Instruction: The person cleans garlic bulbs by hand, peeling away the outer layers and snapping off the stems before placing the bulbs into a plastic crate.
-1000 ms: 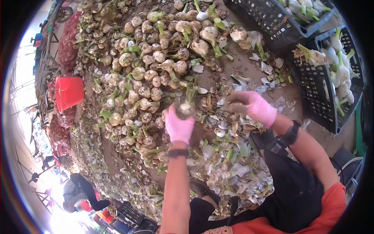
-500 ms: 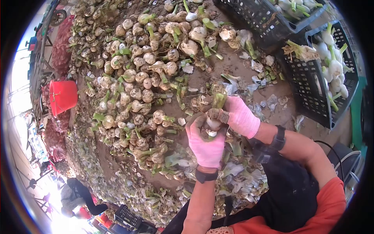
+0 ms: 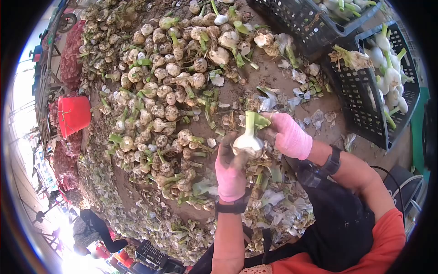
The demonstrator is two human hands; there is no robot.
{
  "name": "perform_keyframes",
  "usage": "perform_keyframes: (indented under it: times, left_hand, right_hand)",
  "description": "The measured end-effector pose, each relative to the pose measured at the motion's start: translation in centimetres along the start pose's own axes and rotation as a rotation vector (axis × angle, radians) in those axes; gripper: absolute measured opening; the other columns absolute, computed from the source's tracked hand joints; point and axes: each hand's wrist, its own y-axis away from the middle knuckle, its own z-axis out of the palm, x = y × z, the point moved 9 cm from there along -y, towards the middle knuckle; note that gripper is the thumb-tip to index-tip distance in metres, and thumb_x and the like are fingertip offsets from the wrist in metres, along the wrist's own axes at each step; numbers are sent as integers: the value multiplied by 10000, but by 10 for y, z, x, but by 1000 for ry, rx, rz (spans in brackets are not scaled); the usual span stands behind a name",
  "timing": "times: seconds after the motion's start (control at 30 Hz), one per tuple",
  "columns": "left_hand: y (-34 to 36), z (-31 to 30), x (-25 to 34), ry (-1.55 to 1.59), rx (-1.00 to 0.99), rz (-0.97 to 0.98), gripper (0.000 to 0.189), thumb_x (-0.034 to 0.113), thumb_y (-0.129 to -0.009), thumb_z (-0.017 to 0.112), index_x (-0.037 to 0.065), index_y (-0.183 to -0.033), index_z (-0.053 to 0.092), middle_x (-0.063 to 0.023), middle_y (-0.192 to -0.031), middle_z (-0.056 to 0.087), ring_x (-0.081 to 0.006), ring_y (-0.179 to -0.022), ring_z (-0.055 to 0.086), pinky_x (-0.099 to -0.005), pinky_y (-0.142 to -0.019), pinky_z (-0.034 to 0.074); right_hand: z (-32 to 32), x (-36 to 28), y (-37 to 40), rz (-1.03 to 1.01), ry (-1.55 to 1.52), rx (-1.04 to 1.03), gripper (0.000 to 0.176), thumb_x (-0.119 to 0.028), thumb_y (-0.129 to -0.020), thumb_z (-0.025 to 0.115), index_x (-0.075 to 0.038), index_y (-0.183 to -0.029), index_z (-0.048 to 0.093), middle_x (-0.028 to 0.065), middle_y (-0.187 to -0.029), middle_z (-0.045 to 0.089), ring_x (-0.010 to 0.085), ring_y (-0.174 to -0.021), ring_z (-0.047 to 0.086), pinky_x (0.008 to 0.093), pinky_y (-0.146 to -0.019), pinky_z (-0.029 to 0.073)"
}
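Observation:
A white garlic bulb with a short green stem stands upright between my two gloved hands. My left hand, in a pink glove with dirty fingers, is closed on the bulb's lower left side. On the right, my right hand pinches a green leaf layer that hangs off the stem. Soil-marked bulbs with cut stems lie heaped on the ground to the left. Loose peelings are scattered below and beside my hands.
Black crates at the upper right hold cleaned white bulbs. A red bucket and red mesh sacks stand at the left. Another person is at the lower left, near a dark crate.
The bulb now shows white and more fully, its outer layer peeled away from the stem. My right hand has shifted slightly right, and my left hand has moved a little down and left.

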Motion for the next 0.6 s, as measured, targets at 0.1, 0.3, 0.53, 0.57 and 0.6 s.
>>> perform_keyframes:
  times: [0.1,0.3,0.53,0.57,0.6]
  left_hand:
    - [5,10,-20,612,-2,-209,441,211,-829,649,48,-1214,506,-103,-1134,578,-255,-1010,581,-440,-909,459]
    - [5,15,-18,580,-4,-233,508,325,-824,676,53,-1217,502,-78,-1160,572,-256,-1052,566,-418,-937,440]
    - [6,-6,-8,75,137,-14,578,201,-754,771,8,-1212,476,-90,-1125,573,-221,-1034,580,-370,-938,457]
    - [6,-5,-14,181,132,-72,582,206,-750,777,9,-1209,477,-85,-1119,576,-219,-1035,578,-367,-942,453]
    - [7,-3,-15,215,99,-75,589,190,-748,775,6,-1223,480,-75,-1112,589,-213,-1044,575,-356,-942,451]
  right_hand:
    - [0,11,-2,11,-2,34,413,99,-782,471,31,-1179,562,51,-819,634,61,-791,526,244,-688,462]
    - [-8,25,4,253,-95,53,407,129,-753,506,26,-1137,591,38,-884,647,65,-840,545,245,-739,474]
    - [5,-9,0,31,-52,5,283,83,-749,574,25,-1023,618,116,-859,669,114,-823,593,286,-755,488]
    - [3,-9,-1,33,-53,7,283,83,-749,574,25,-1023,618,116,-859,669,114,-823,593,286,-755,488]
    - [-3,-9,-2,49,53,20,264,68,-748,588,23,-1006,619,133,-845,661,125,-816,599,293,-748,487]
